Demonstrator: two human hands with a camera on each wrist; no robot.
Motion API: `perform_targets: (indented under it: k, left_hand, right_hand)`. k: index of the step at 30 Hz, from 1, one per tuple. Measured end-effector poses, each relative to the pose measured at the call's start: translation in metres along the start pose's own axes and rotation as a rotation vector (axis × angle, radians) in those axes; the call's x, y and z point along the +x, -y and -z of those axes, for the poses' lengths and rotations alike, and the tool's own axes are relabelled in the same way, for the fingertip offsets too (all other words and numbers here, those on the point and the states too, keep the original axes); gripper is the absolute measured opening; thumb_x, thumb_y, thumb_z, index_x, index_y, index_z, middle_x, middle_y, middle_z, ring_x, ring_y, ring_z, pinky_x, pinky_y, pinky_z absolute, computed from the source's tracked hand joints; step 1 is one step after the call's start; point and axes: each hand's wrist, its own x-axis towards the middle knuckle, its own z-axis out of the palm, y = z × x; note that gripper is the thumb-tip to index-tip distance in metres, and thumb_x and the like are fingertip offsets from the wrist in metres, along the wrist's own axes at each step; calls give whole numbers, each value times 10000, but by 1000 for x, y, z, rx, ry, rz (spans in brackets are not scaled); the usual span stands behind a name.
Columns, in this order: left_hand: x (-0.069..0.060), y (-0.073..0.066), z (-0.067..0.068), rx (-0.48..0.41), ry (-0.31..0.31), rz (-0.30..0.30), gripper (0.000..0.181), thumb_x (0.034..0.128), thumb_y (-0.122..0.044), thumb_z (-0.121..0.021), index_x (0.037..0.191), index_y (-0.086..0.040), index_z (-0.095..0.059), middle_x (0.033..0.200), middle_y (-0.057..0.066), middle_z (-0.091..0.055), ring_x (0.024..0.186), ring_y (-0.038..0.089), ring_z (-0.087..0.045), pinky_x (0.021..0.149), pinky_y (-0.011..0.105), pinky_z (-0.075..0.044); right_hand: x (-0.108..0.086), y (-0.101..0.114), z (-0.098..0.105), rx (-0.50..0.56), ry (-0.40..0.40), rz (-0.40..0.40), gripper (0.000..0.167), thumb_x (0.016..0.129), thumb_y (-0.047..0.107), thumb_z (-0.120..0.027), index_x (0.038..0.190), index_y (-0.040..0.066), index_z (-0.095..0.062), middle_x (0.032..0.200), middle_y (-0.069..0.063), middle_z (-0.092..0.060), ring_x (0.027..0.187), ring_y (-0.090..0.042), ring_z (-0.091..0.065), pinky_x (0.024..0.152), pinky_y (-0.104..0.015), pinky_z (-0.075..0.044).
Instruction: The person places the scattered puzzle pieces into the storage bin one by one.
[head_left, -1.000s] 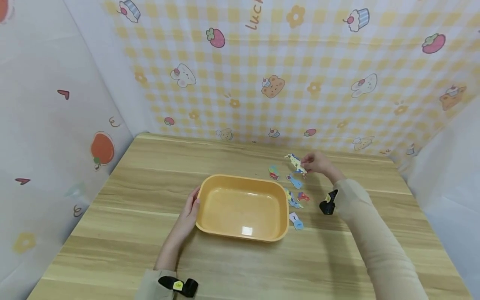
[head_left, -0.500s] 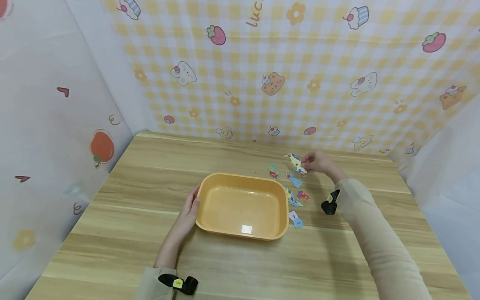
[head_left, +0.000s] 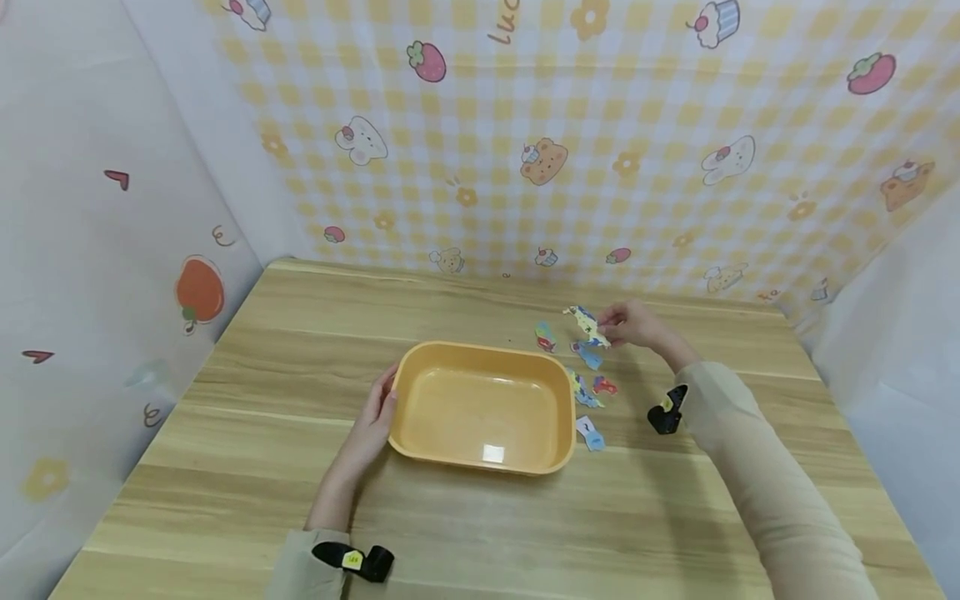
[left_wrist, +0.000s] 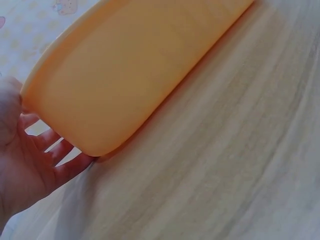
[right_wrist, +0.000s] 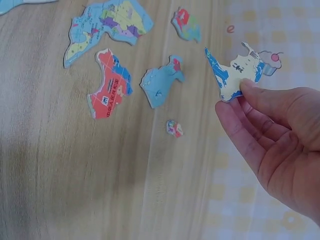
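In the head view my left hand (head_left: 372, 423) holds the left end of a yellow plastic tray (head_left: 483, 348), thumb near the rim. The left wrist view shows its fingers against the outside of the tray's end wall (left_wrist: 110, 85). My right hand (head_left: 636, 325) pinches a cream and blue map puzzle piece (right_wrist: 232, 75) between thumb and fingers, raised above the table. Below it lie a red piece (right_wrist: 111, 87), a light blue piece (right_wrist: 161, 84), a multicoloured piece (right_wrist: 125, 20), a green and red piece (right_wrist: 187, 26) and a tiny piece (right_wrist: 174, 128).
The tray's inside shows a bare floor with a light reflection. One more piece (head_left: 591, 433) lies by the tray's right wall. The wooden table (head_left: 300, 350) meets a checked cloth backdrop (head_left: 480, 200) at the back, with white cloth (head_left: 150, 333) on the left.
The head view has tilted slightly. My right wrist shifts a little to the right, while the pinched puzzle piece and the held tray stay nearly where they were.
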Motion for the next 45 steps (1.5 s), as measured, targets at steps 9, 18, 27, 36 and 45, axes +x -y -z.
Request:
perform_targets:
  k: [9, 18, 27, 36, 45]
  left_hand:
    - [6, -7, 13, 39, 109, -6, 482, 979, -93, -354, 1425, -32, -181, 1414, 250, -310, 1299, 359, -322, 1048, 419, -334]
    - [4, -7, 20, 25, 140, 35, 496, 980, -147, -384, 1430, -67, -191, 1409, 271, -314, 1288, 382, -334, 1023, 455, -367]
    - [3, -6, 22, 3, 153, 22, 512, 982, -182, -396, 1436, -70, -188, 1414, 283, -304, 1283, 393, -338, 1001, 359, -404]
    - [3, -8, 23, -29, 149, 66, 529, 976, -206, -424, 1442, -104, -195, 1428, 246, -307, 1282, 366, -342, 974, 293, -410]
    - [3, -7, 23, 0, 142, 68, 531, 978, -222, -415, 1443, -102, -187, 1420, 244, -318, 1281, 355, -342, 949, 219, -410]
  right_hand:
    - [-7, 12, 0, -6, 5, 39, 215, 893, 27, -544, 1026, -142, -550, 883, -223, -604, 707, -184, -618, 688, -369, -572]
    - [-10, 31, -1, -37, 45, 70, 222, 896, 51, -549, 1044, -114, -563, 937, -243, -618, 731, -190, -631, 703, -378, -570]
    - [-14, 40, -3, -71, 79, 86, 210, 895, 56, -555, 1033, -102, -572, 941, -229, -628, 753, -244, -639, 720, -425, -562]
    - [-13, 46, -6, -77, 105, 100, 206, 889, 54, -562, 1033, -93, -573, 960, -227, -628, 725, -158, -632, 720, -401, -566]
    - [-11, 54, -12, -83, 136, 109, 200, 898, 65, -552, 1038, -75, -579, 946, -212, -636, 747, -189, -636, 711, -386, -570]
